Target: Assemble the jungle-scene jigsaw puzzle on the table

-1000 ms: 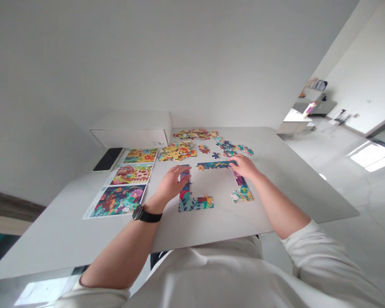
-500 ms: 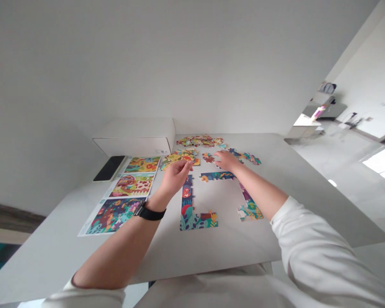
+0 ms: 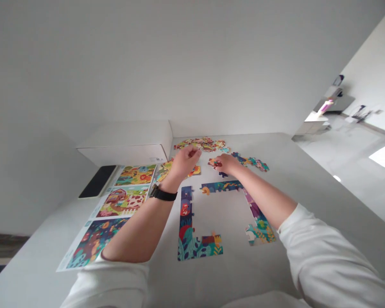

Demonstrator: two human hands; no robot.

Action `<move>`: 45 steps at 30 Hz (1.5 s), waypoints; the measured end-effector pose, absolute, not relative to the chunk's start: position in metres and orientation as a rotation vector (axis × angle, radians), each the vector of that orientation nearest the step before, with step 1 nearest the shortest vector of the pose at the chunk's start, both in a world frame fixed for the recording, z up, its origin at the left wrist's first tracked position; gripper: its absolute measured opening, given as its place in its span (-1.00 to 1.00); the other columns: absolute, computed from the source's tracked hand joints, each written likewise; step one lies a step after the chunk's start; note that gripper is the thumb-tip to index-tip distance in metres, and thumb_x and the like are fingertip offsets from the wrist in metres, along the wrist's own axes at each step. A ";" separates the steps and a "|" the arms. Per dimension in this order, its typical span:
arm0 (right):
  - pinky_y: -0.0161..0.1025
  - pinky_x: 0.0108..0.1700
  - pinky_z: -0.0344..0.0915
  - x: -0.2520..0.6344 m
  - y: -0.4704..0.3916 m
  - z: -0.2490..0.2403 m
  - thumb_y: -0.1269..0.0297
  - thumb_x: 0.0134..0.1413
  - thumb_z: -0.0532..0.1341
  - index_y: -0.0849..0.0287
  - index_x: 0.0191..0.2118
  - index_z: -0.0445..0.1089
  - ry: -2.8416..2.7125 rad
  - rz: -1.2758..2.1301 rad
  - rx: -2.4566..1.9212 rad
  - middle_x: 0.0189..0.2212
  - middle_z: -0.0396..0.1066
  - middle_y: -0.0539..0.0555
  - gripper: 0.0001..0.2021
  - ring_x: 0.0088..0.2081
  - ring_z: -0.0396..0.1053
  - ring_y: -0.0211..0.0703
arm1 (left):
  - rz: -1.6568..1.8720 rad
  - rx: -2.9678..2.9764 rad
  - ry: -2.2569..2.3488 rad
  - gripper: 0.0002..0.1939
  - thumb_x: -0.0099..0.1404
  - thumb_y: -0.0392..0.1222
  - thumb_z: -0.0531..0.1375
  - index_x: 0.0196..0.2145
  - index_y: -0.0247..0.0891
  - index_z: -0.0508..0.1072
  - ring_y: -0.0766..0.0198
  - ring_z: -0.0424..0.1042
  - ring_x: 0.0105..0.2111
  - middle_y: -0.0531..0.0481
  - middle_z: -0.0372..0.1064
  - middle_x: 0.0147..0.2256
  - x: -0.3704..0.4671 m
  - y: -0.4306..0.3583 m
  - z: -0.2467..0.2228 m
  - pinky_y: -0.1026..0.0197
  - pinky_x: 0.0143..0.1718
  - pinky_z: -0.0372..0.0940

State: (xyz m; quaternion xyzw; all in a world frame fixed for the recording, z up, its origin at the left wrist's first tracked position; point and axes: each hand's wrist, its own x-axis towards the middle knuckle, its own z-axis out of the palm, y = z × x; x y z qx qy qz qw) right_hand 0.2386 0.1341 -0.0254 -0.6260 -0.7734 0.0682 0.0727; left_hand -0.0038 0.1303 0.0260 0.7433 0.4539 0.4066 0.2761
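Observation:
My left hand [image 3: 185, 163], with a black watch on its wrist, hovers with curled fingers over the yellow puzzle pieces [image 3: 195, 170]; whatever it may hold is hidden. Farther right, the fingers of my right hand [image 3: 227, 164] are closed on a reddish-brown puzzle piece [image 3: 213, 163], with a dark blue piece [image 3: 223, 174] just below. Nearer to me lies a partly joined puzzle border: a left side [image 3: 185, 214] joined to a bottom strip [image 3: 208, 248], a top strip [image 3: 223, 186] and a right side [image 3: 259, 222]. Gaps show in the border at top left and bottom right.
Three printed picture sheets [image 3: 107, 203] lie at the left beside a black phone [image 3: 98, 181]. Behind them stands a white box [image 3: 128, 152]. A pile of mixed pieces [image 3: 202, 143] is at the back, and blue and green pieces [image 3: 252, 161] lie at the right.
My left hand has moved up and slightly right, away from the border's top left. My right hand has closed on the reddish-brown piece. The camera view has shifted, so the table things appear lower.

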 end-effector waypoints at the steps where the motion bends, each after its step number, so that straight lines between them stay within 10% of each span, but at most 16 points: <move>1: -0.16 0.01 0.37 0.245 0.133 -0.027 0.22 0.19 0.44 0.06 0.00 0.62 -2.314 0.220 -1.874 -0.07 0.58 0.19 -0.73 -0.01 0.53 0.06 | 1.012 2.094 1.248 -0.80 0.40 -0.07 0.21 -0.22 -0.23 0.56 0.20 0.52 -0.32 -0.03 0.56 -0.33 0.000 0.137 0.021 0.19 -0.25 0.36; 9: -0.09 0.13 0.38 0.267 0.115 -0.037 0.32 0.11 0.50 0.06 0.25 0.47 -2.221 0.245 -1.666 0.08 0.43 0.20 -0.42 0.05 0.49 0.03 | 0.430 2.628 1.064 -0.31 0.29 -0.19 0.35 0.35 -0.25 0.36 -0.09 0.37 0.34 -0.26 0.39 0.34 0.048 0.167 -0.019 -0.06 0.38 0.24; 16: -0.03 0.25 0.36 0.276 0.115 -0.041 0.51 0.13 0.40 0.07 0.28 0.45 -2.163 0.254 -1.625 0.19 0.42 0.22 -0.41 0.17 0.46 0.05 | 0.302 2.648 1.084 -0.60 0.35 -0.16 0.29 0.13 -0.21 0.54 0.00 0.55 0.11 -0.17 0.58 0.09 0.057 0.181 -0.029 0.05 0.18 0.40; 27: -0.09 0.19 0.48 0.303 0.140 -0.044 0.64 0.25 0.11 0.09 0.24 0.47 -1.728 0.600 -1.527 0.13 0.59 0.16 -0.47 0.07 0.59 -0.13 | 0.211 2.654 1.069 -0.36 0.30 -0.07 0.35 0.31 -0.20 0.45 -0.05 0.48 0.22 -0.18 0.49 0.25 0.042 0.172 -0.022 0.00 0.32 0.33; 45: 0.07 0.28 0.34 0.317 0.128 -0.043 0.17 0.21 0.42 0.05 0.04 0.63 -2.080 0.218 -1.911 0.16 0.51 0.24 -0.71 0.18 0.45 0.21 | 0.168 2.837 1.001 -0.65 0.51 -0.05 0.14 0.08 -0.02 0.68 0.03 0.51 0.11 -0.06 0.58 0.09 0.081 0.173 -0.024 0.04 0.22 0.35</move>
